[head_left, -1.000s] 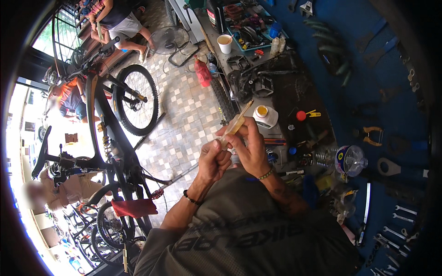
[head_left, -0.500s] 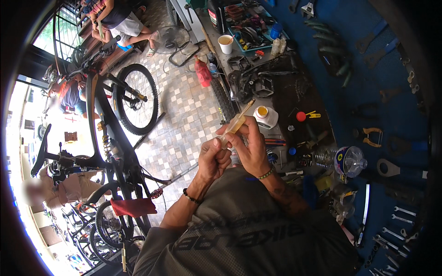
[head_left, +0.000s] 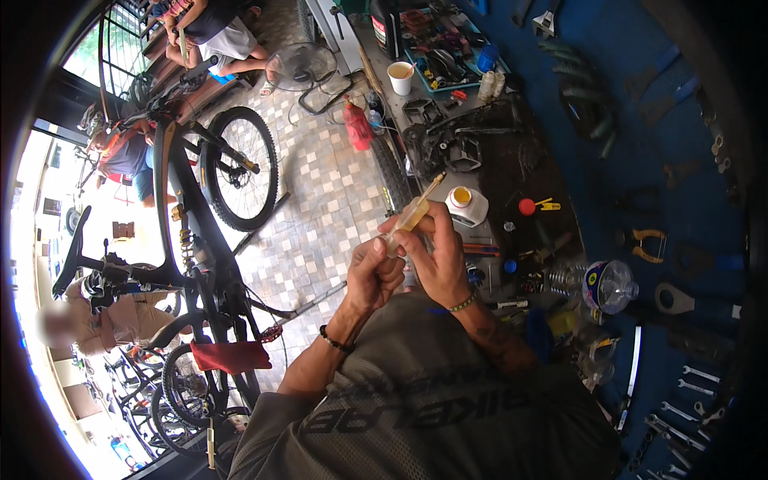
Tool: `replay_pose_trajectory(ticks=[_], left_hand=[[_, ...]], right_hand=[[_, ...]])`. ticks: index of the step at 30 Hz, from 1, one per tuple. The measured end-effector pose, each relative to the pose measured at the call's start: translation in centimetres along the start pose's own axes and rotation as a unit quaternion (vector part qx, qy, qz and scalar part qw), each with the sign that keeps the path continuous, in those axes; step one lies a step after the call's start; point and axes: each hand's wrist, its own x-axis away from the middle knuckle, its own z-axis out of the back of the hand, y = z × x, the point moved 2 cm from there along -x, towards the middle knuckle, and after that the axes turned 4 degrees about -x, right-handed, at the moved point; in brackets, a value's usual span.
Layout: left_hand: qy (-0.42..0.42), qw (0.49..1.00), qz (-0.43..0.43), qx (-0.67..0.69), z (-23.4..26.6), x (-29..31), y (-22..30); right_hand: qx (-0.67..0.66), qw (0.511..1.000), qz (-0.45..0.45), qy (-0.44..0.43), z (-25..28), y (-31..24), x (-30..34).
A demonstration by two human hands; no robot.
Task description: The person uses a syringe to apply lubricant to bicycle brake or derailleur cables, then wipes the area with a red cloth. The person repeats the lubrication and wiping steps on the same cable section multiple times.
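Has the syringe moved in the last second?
No. The syringe, held by both the left hand and right hand, keeps its tip just left of the white bottle.

Hardly any change over the last second. Both hands sit a touch lower and further right in the head view than before: left hand (head_left: 373,272), right hand (head_left: 436,254), the syringe (head_left: 413,214) going with them, same tilt, tip up-right. Grip unchanged. The whole scene has slid slightly: white bottle with yellow cap (head_left: 466,206) on the desk (head_left: 512,172) and the bike's front wheel (head_left: 240,168) shifted a little, so the head moved, not the things.
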Motion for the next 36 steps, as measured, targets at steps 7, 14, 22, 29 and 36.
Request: replay_pose_trajectory(ticks=[7, 14, 22, 29, 36], left_hand=[[-0.012, 1.000, -0.006, 0.009, -0.3, -0.3, 0.2], [-0.020, 0.995, 0.040, 0.094, 0.6, -0.9, -0.3], [-0.025, 0.995, 0.027, 0.092, 0.4, -0.7, 0.5], [-0.023, 0.995, 0.009, 0.097, 0.3, -0.5, 0.5], [-0.034, 0.995, -0.010, 0.097, 0.9, -0.6, 0.3]], right_hand=[[0.058, 0.997, 0.054, -0.006, -0.1, -1.2, -0.3], [0.065, 0.995, 0.081, -0.010, -0.6, -2.5, -1.4], [0.072, 0.993, 0.086, -0.032, -1.0, -2.5, -1.9], [0.078, 0.993, 0.087, -0.035, -1.3, -2.5, -1.7], [0.076, 0.993, 0.081, -0.028, -1.5, -2.6, -1.6]])
